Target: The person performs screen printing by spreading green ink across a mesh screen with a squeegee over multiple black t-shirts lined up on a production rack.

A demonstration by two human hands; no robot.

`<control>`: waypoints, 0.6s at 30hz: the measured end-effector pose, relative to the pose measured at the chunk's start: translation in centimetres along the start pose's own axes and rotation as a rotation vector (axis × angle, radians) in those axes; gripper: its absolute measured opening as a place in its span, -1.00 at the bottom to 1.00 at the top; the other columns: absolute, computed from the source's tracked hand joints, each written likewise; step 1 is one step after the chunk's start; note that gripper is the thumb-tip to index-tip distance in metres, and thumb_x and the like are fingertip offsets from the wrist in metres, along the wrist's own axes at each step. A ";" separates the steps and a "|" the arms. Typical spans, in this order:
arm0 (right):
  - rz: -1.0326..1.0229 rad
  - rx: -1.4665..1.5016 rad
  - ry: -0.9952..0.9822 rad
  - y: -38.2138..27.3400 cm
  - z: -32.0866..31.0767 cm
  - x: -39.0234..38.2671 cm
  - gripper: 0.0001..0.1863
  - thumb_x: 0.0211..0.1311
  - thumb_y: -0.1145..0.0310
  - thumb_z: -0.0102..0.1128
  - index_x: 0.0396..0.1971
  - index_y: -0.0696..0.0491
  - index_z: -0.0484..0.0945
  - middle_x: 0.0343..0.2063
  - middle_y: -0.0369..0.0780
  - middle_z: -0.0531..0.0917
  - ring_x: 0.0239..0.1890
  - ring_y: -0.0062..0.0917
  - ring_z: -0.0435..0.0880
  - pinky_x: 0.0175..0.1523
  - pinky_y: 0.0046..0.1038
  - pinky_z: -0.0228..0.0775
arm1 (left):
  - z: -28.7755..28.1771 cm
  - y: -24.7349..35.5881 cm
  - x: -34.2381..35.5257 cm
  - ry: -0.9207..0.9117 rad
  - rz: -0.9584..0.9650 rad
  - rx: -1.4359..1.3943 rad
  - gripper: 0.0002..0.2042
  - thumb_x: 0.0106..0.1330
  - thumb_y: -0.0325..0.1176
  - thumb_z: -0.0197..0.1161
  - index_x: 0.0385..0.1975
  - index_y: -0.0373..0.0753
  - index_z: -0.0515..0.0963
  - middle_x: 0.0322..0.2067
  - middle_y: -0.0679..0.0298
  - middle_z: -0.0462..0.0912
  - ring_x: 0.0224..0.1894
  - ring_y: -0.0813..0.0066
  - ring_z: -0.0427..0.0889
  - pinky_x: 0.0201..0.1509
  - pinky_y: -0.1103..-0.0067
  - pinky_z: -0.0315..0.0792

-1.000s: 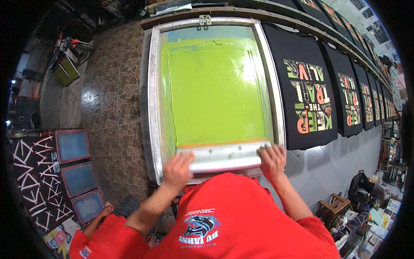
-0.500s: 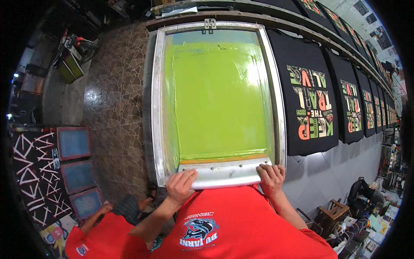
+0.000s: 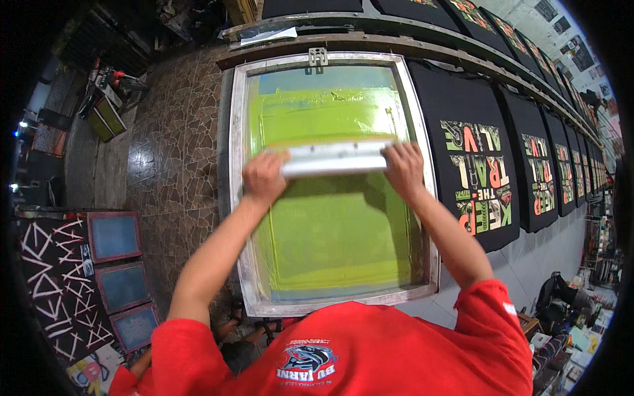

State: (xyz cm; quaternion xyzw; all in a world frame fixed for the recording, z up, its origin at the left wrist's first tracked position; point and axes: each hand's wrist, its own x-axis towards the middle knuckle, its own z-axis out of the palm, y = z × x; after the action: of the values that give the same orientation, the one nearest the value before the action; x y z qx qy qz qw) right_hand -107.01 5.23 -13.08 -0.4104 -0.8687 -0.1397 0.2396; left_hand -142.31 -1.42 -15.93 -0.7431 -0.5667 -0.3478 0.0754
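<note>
A wide squeegee [image 3: 337,159] with a pale metal holder lies across the upper half of a silk-screen frame [image 3: 430,237]. My left hand [image 3: 265,177] grips its left end and my right hand [image 3: 404,170] its right end, fingers curled over the holder. Lime-green ink [image 3: 317,112] coats the mesh beyond the squeegee, thickest near the far edge. On the near side the green mesh [image 3: 337,231] looks thinner and darker, partly in shadow. The blade under the holder is mostly hidden.
A metal hinge clamp [image 3: 318,57] holds the frame's far edge to a rail [image 3: 370,43]. Black printed T-shirts [image 3: 479,178] lie on boards in a row to the right. Framed blue screens [image 3: 119,237] lean at the left. Another person's red sleeve [image 3: 123,381] shows at lower left.
Both hands have pushed the squeegee from the frame's near edge to its upper half. My arms are now stretched forward, and the mesh behind the squeegee looks darker.
</note>
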 end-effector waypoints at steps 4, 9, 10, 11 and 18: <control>0.094 -0.072 -0.368 4.8 2.0 13.1 -0.69 0.07 0.26 0.46 -0.19 0.06 0.71 -0.24 -0.14 0.76 -0.13 -0.28 0.75 0.03 -0.20 0.57 | 2.5 -6.6 11.6 -0.319 -0.135 0.122 -0.71 0.07 -0.18 0.43 -0.24 -0.14 0.78 -0.26 0.10 0.80 -0.23 0.10 0.78 -0.11 0.30 0.66; 0.180 -0.039 -0.704 7.3 -0.2 20.4 -0.25 -0.26 -0.02 0.69 -0.03 0.11 0.73 -0.24 -0.02 0.79 -0.13 -0.18 0.80 0.04 -0.18 0.63 | 0.3 -9.5 21.0 -0.672 -0.076 0.002 -0.45 -0.16 0.15 0.61 -0.30 -0.19 0.80 -0.35 0.07 0.80 -0.31 0.14 0.78 -0.15 0.29 0.61; 0.161 -0.014 -0.726 6.7 -1.2 18.7 -0.30 -0.22 -0.03 0.67 -0.06 0.10 0.74 -0.24 -0.01 0.79 -0.13 -0.16 0.79 0.02 -0.17 0.63 | -1.4 -7.2 20.1 -0.694 -0.091 -0.032 -0.46 -0.14 0.04 0.57 -0.28 -0.31 0.76 -0.35 -0.07 0.77 -0.29 0.00 0.76 -0.11 0.27 0.61; 0.113 0.009 -0.721 5.0 -3.2 18.5 -0.34 -0.19 -0.04 0.64 -0.09 0.08 0.75 -0.24 -0.01 0.79 -0.14 -0.14 0.79 0.01 -0.17 0.62 | -3.7 -6.6 18.1 -0.712 -0.157 -0.060 -0.50 -0.11 0.05 0.54 -0.30 -0.27 0.76 -0.36 -0.08 0.76 -0.31 -0.03 0.76 -0.14 0.26 0.61; -0.035 0.081 -0.309 -9.0 -16.2 -8.8 -0.78 0.01 0.43 0.29 -0.28 -0.11 0.66 -0.34 -0.29 0.63 -0.14 -0.36 0.63 0.29 -0.08 0.30 | -15.4 10.1 -9.7 -0.298 -0.127 -0.232 -0.67 -0.08 -0.61 0.26 -0.28 -0.18 0.75 -0.23 0.16 0.77 -0.16 0.13 0.72 -0.05 0.26 0.62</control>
State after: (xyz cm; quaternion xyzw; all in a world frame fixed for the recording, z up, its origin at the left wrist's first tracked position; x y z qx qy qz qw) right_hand -104.30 -13.13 -4.43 -0.4020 -0.9071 -0.0437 0.1171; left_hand -141.07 -20.34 -7.42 -0.7528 -0.5735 -0.3009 -0.1177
